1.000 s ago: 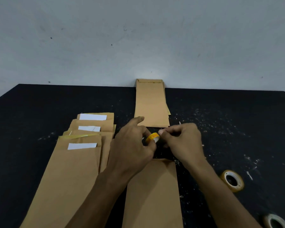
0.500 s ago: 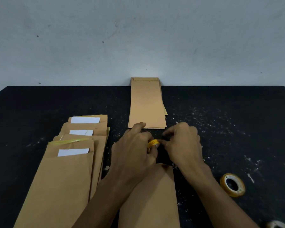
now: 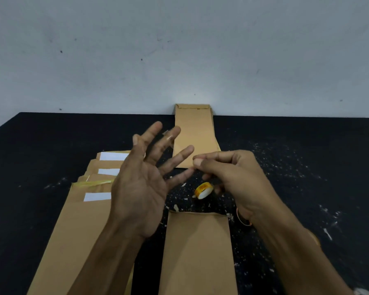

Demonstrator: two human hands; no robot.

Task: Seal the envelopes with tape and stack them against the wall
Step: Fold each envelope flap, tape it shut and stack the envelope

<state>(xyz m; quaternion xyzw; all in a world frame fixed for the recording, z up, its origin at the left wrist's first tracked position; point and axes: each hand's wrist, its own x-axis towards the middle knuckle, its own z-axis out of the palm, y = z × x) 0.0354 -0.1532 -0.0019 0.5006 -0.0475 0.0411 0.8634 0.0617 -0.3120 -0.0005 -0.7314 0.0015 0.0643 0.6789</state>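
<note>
At frame centre, left hand (image 3: 141, 188) splayed, right hand (image 3: 228, 177) pinching something unclear above the tape roll (image 3: 203, 190); sealed stack (image 3: 195, 143) at wall, front envelope (image 3: 197, 252) and left pile (image 3: 83, 209) apparently remain.

The left hand (image 3: 141, 188) was raised palm-up with fingers spread, a clear scrap of tape (image 3: 168, 137) stuck near its fingertips. At its three o'clock the right hand (image 3: 232, 177) pinched thumb to forefinger; what it held was too small to tell. A small yellow tape roll (image 3: 203, 190) lay on the black table (image 3: 307, 177) below them, with one brown envelope (image 3: 197, 256) at six o'clock, a stack of envelopes (image 3: 196, 135) against the wall (image 3: 179, 50) at twelve o'clock, and overlapping open envelopes (image 3: 77, 220) at nine o'clock.
</note>
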